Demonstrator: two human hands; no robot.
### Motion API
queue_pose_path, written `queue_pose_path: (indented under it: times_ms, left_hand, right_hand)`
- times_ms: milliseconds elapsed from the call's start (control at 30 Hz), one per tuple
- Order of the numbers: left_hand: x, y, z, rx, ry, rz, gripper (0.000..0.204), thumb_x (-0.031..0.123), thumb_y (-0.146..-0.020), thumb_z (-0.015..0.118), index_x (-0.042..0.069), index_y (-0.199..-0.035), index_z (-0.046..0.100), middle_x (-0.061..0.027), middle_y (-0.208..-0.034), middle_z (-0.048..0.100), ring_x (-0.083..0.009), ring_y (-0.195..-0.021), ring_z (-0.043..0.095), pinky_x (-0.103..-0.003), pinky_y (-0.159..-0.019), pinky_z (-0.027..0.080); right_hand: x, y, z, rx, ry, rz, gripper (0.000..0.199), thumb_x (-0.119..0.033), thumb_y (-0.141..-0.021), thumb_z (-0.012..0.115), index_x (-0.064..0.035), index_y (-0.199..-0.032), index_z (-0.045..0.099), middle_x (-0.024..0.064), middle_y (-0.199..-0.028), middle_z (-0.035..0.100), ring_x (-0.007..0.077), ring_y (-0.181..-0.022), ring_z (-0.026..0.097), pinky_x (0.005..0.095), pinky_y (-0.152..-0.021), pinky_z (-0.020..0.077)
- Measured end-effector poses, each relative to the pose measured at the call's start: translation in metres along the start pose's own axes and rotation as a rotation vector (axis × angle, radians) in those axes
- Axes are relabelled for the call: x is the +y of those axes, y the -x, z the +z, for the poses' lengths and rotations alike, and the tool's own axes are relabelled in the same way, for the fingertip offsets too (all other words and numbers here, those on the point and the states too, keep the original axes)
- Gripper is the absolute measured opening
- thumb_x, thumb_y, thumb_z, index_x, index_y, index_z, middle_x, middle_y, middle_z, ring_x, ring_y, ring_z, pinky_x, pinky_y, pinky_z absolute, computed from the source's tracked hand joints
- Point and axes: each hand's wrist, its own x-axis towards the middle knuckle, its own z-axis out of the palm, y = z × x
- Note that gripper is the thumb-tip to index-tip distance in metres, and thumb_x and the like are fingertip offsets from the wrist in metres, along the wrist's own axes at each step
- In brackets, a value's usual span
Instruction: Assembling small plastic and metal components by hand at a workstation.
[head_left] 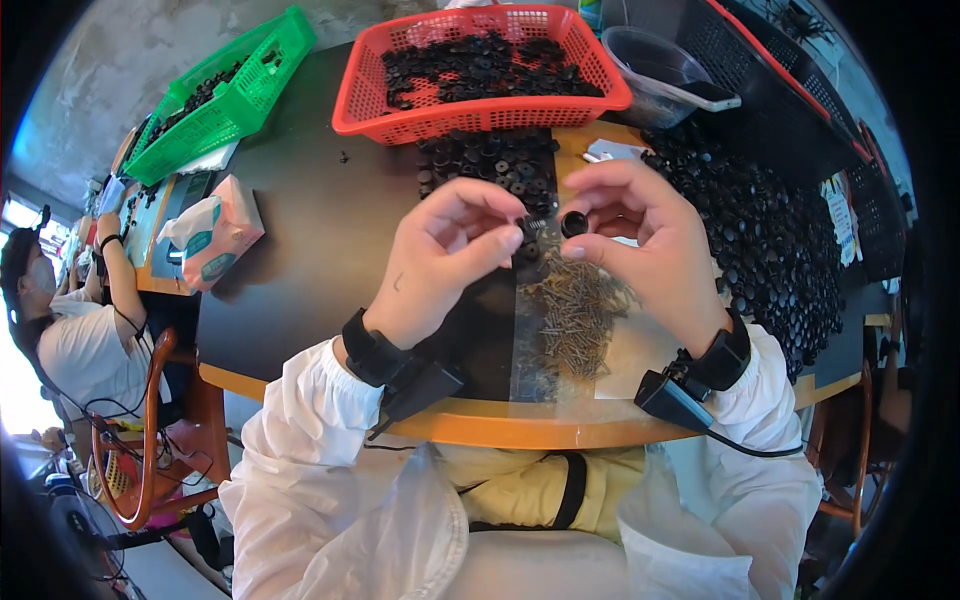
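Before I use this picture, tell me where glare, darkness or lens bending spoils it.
Head view: white glare at far left, by the co-worker; head view: table edge looks bowed, probably by the fisheye, and corners go black; head view: left hand and right hand look fairly sharp.

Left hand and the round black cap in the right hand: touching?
Apart. The head view shows a plain gap between the left hand and the round black cap, which the right hand holds.
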Motion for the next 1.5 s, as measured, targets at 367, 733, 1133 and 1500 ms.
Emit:
queue_pose_path:
  times_ms: [367,733,1133,1500]
  left_hand:
    - [-0.001,0.003,0.012,-0.015,-0.019,-0.151,0.021,0.005,-0.085,0.069,0.001,-0.105,0.061,-0.0061,-0.099,0.064,-0.0090,-0.084,0.061,-0.024,-0.069,0.052]
    - [0.003,0.006,0.018,-0.015,-0.196,-0.144,0.020,0.001,-0.083,0.070,-0.001,-0.101,0.063,-0.0080,-0.100,0.064,-0.0113,-0.085,0.062,-0.024,-0.071,0.054]
    - [0.002,0.009,0.022,-0.007,-0.266,-0.096,0.022,0.001,-0.079,0.073,-0.002,-0.099,0.065,-0.0085,-0.100,0.065,-0.0118,-0.086,0.062,-0.024,-0.074,0.053]
    - [0.007,0.009,0.022,-0.019,-0.352,-0.046,0.022,-0.001,-0.079,0.073,-0.003,-0.099,0.064,-0.0109,-0.100,0.064,-0.0130,-0.087,0.061,-0.025,-0.074,0.052]
  right_hand:
    - [0.022,0.018,-0.001,0.048,-0.100,-0.036,0.026,-0.001,-0.072,0.077,-0.0033,-0.093,0.063,0.0028,-0.093,0.063,0.0105,-0.082,0.061,0.0259,-0.075,0.0538]
    - [0.022,0.022,0.005,0.030,-0.010,-0.164,0.030,-0.002,-0.069,0.080,-0.0023,-0.096,0.066,0.0054,-0.091,0.061,0.0129,-0.080,0.061,0.0261,-0.073,0.0550]
    - [0.022,0.024,0.005,0.072,-0.060,-0.162,0.030,-0.001,-0.069,0.080,-0.0016,-0.096,0.066,0.0058,-0.090,0.061,0.0132,-0.081,0.061,0.0263,-0.074,0.0556]
    - [0.023,0.024,0.006,0.082,0.009,-0.204,0.030,-0.002,-0.069,0.080,-0.0020,-0.096,0.067,0.0062,-0.092,0.062,0.0137,-0.080,0.062,0.0255,-0.071,0.0545]
